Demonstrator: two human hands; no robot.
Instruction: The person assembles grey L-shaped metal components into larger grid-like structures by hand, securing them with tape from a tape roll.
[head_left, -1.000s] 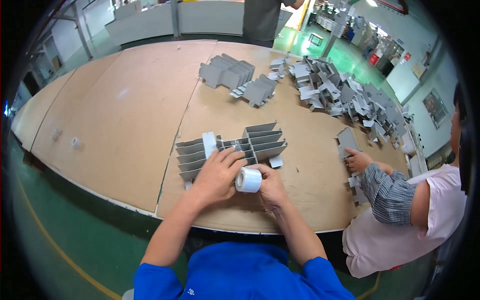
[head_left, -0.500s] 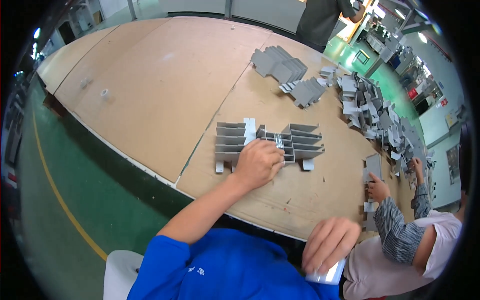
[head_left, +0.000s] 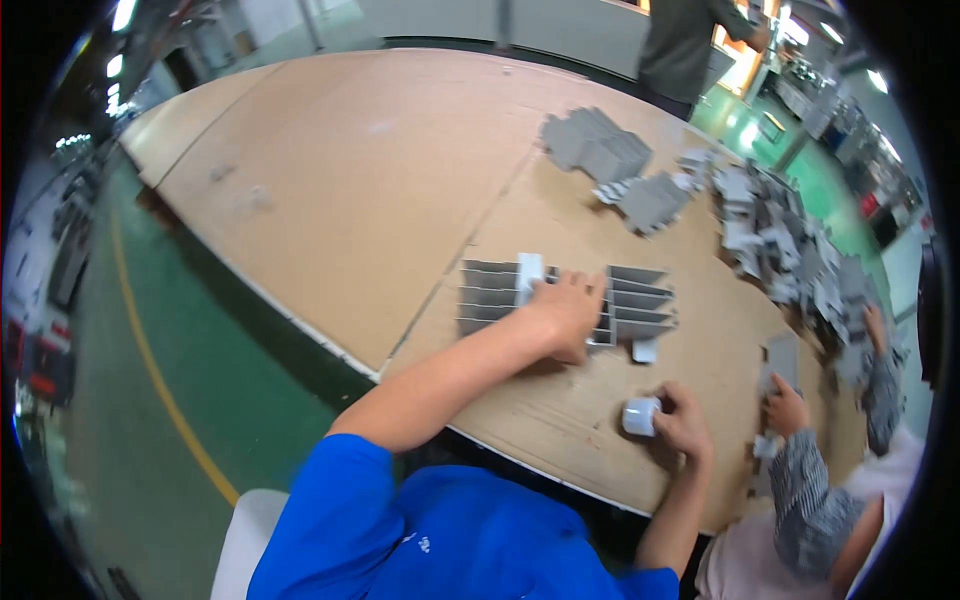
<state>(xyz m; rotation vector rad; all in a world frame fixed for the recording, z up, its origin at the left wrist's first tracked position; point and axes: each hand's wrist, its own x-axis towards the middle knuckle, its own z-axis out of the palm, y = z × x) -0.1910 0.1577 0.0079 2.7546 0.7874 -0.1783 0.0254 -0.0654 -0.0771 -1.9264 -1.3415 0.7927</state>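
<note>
A row of bent grey metal brackets stands on edge on the table in front of me, packed side by side. My left hand lies across its middle, fingers curled over the top, and hides the centre of the row. Below and to the right, my right hand grips a small whitish roll of stretch film just above the tabletop. A pale metal tab sticks out at the near side of the row.
Two groups of grey brackets lie farther back on the brown table. A long heap of metal parts runs along the right side. There a co-worker's hand touches a flat grey piece. Another person stands beyond the table.
My right hand has come up from near my lap onto the table side, with the roll now plainly in it. The left hand has shifted across the brackets, covering the shiny wrapping seen before. The view has tilted.
</note>
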